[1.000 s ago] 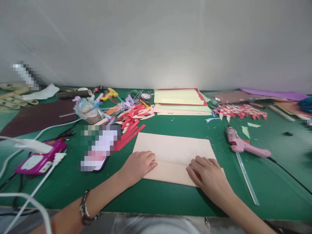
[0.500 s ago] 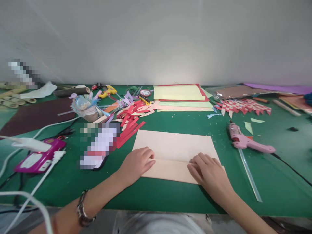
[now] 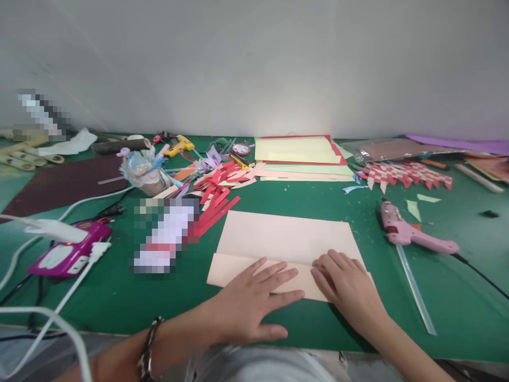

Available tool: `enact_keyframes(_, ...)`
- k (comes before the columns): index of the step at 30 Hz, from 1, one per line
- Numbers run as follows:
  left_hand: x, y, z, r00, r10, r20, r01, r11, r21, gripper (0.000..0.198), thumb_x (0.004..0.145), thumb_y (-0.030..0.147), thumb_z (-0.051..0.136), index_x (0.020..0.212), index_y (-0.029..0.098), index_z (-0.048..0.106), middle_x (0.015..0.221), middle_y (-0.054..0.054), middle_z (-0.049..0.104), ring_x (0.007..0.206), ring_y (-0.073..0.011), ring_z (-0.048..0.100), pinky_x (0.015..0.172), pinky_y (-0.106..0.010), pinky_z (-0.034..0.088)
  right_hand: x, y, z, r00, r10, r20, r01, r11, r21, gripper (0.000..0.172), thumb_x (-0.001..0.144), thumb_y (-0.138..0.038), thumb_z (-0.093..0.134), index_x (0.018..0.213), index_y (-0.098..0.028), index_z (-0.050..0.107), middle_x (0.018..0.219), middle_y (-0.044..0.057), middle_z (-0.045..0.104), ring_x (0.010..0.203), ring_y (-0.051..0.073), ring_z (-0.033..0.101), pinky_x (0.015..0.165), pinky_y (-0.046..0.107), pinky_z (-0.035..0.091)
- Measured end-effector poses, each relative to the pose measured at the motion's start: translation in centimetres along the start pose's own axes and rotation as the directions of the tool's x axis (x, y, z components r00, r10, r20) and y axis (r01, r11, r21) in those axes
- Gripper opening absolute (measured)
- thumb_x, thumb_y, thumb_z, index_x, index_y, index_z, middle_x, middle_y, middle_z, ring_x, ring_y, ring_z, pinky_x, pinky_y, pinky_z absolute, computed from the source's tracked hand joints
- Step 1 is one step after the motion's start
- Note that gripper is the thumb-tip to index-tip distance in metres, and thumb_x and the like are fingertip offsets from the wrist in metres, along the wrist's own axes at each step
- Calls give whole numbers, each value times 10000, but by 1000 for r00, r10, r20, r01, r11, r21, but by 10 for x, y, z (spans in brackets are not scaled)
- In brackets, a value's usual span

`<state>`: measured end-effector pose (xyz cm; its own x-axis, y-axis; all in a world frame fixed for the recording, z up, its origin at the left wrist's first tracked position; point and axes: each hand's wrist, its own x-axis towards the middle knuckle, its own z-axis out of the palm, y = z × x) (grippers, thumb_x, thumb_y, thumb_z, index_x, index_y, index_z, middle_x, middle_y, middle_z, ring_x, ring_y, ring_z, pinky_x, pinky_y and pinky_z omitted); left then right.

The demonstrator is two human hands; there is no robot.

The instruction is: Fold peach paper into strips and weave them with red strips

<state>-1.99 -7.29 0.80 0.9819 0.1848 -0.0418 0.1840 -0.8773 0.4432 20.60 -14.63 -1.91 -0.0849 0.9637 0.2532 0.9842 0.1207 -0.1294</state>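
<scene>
A pale peach sheet of paper (image 3: pixel 286 233) lies on the green table, its near part folded over into a flap along the front. My left hand (image 3: pixel 254 297) is spread open over the flap, fingertips on or just above the paper and thumb pointing right. Toward the sheet's right end, my right hand (image 3: pixel 345 281) has its fingers curled together at the flap's upper edge, gripping the paper there. The fingers hide that part of the fold.
Right of the paper lies a pink glue gun (image 3: pixel 409 231) with a clear glue stick. On the left are a pixelated phone (image 3: pixel 165 239) and a purple power strip (image 3: pixel 75 252). Behind sit red paper strips (image 3: pixel 218 185), stacked coloured sheets (image 3: pixel 298 150) and a woven red-white piece (image 3: pixel 405 174).
My left hand has let go of the fold's left end, opened its fingers and moved right and nearer my body. My right hand keeps its place on the paper. The view shifts slightly.
</scene>
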Motion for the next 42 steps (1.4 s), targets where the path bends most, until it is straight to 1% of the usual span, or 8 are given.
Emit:
enact_keyframes(7,-3,-6,-3,997,0,71,2,999,-32,574,875,557,341,1381,300,255,1480,-7,150,1350,-230,144,1087,-452,102,0,1,0,999,-29,36,31,998,-55,243,908,-234,347,755,-203,532,707,23,518,670,170,469,623,287,268)
enact_keyframes(19,-3,-6,-3,999,3,35,-1,999,-50,567,863,539,393,1369,304,288,1468,-7,201,1337,-238,195,1087,-469,115,0,-1,-1,999,-26,41,29,997,-77,245,911,-239,340,757,-205,527,710,17,523,671,170,480,627,291,266)
enact_keyframes(24,-2,-4,-3,1000,-20,17,21,998,-66,615,804,527,498,1353,316,319,1458,-3,236,1322,-257,235,1085,-486,111,0,-2,-3,999,-15,46,18,996,-83,234,906,-236,349,773,-209,540,707,8,535,688,164,505,678,302,274)
enact_keyframes(27,-4,-5,-4,1000,-19,11,20,997,-71,634,786,545,510,1350,318,329,1452,-11,254,1316,-273,246,1079,-499,114,-1,-2,-3,999,0,46,4,997,-80,236,910,-244,345,778,-207,538,714,6,537,698,161,510,699,309,274)
enact_keyframes(31,-15,-12,-6,999,-43,10,44,998,-49,653,779,584,497,1353,323,325,1451,-16,254,1318,-275,240,1076,-510,93,-1,-2,-3,999,-1,49,4,998,-67,244,914,-254,337,781,-207,535,724,7,539,708,161,513,703,310,273)
enact_keyframes(35,-31,-21,-14,997,-75,22,76,997,-31,663,767,576,528,1353,345,318,1449,-15,258,1320,-281,233,1072,-511,108,-1,-3,-4,1000,-8,22,9,998,-66,259,915,-253,327,767,-207,535,716,9,541,689,154,508,699,305,275)
enact_keyframes(39,-39,-25,-22,997,-55,47,57,998,-32,710,719,581,585,1344,354,336,1453,-22,245,1320,-298,224,1069,-513,114,0,-4,-4,1000,-9,-1,9,998,-68,259,909,-241,330,759,-203,537,711,10,541,686,149,511,698,300,280)
enact_keyframes(42,-44,-27,-26,997,-32,73,34,999,-30,736,699,605,588,1343,345,343,1457,-41,226,1313,-311,236,1064,-521,123,0,-4,-4,1000,2,15,-2,999,-41,266,914,-252,324,764,-208,539,716,6,538,682,149,511,698,302,281)
